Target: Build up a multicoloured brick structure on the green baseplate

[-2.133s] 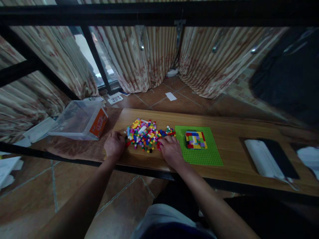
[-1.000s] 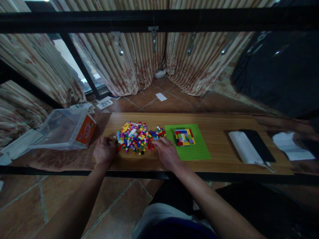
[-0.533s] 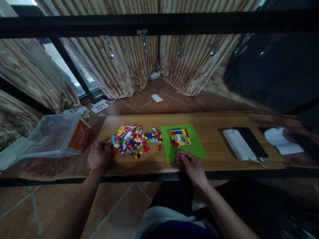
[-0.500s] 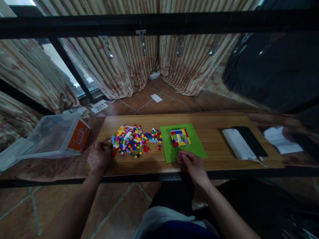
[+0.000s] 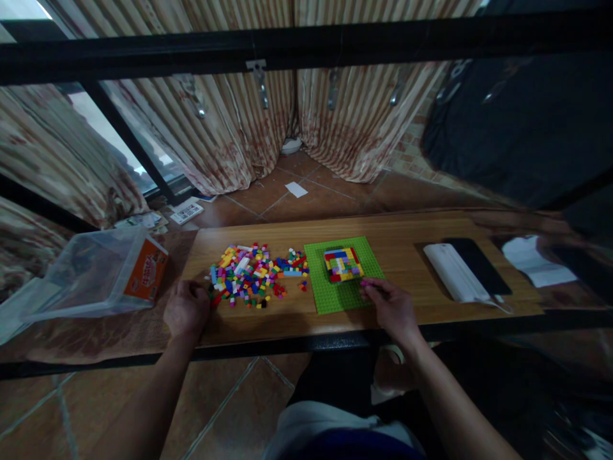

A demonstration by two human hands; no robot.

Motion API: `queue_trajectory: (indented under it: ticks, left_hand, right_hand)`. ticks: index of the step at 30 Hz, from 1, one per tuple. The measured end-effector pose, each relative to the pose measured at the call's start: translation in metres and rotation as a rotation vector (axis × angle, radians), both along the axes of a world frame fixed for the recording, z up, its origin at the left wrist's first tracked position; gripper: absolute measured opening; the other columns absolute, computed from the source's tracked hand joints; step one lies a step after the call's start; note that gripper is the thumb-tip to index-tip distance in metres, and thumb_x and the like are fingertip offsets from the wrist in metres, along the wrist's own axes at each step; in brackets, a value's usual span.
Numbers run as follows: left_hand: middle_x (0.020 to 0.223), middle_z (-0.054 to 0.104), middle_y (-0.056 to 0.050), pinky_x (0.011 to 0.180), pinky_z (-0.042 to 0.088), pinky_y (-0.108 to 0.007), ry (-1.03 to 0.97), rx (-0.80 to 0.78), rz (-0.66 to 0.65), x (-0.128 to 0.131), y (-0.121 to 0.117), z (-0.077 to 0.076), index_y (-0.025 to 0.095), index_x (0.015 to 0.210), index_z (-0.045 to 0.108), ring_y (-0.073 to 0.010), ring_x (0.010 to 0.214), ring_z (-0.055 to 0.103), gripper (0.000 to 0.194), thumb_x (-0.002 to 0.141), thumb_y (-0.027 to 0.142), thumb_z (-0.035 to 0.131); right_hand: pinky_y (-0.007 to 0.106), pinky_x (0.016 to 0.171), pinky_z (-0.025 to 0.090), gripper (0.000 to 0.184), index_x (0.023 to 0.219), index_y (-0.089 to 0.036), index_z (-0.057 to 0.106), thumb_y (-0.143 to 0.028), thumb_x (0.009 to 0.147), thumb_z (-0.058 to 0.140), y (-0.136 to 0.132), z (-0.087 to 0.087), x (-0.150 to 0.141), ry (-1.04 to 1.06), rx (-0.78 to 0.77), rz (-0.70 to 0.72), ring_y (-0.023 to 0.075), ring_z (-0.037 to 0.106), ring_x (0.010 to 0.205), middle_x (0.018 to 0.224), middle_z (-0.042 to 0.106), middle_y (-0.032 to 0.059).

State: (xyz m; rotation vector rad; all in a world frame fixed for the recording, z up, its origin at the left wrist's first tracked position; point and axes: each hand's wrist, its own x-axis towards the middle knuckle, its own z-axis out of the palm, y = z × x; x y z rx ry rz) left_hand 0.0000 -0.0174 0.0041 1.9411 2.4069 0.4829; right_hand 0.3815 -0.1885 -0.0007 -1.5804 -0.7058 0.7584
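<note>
My right hand (image 5: pixel 393 305) pinches a small pinkish-purple toy brick (image 5: pixel 364 282) above the right side of the green baseplate (image 5: pixel 340 300). Just to its left on that plate stands a squarish structure of multicoloured bricks (image 5: pixel 343 264), with red, blue, yellow and white parts. My left hand (image 5: pixel 186 308) rests on the board's left end with its fingers curled in; whatever they may hold is hidden. Beside those fingers spreads a loose pile of coloured bricks (image 5: pixel 246 271), reaching right to the baseplate's edge.
A clear plastic box (image 5: pixel 96 275) with an orange label sits at the far left. On the right of the wooden board (image 5: pixel 407 249) lie a white device with a strap (image 5: pixel 453 273), a dark flat object (image 5: pixel 483 265) and white paper (image 5: pixel 536 262). A black bar (image 5: pixel 306 41) crosses above.
My right hand has shifted right along the baseplate, keeping the small brick in its fingertips. My left hand stays beside the pile. The whole view has tilted slightly.
</note>
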Motion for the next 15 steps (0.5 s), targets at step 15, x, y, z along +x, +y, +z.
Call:
queue_trajectory:
  ticks: [15]
  left_hand:
    - [0.107, 0.066, -0.012, 0.076, 0.049, -0.036, 0.001, -0.021, 0.023, 0.005, -0.003, 0.006, 0.018, 0.096, 0.064, -0.0286, 0.098, 0.063, 0.021, 0.084, 0.026, 0.049]
  right_hand:
    - [0.039, 0.077, 0.051, 0.033, 0.086, -0.022, 0.074, -0.051, 0.086, 0.058, 0.004, 0.004, 0.011, -0.640, 0.018, 0.016, 0.0236, 0.064, 0.088, 0.096, 0.066, 0.0089]
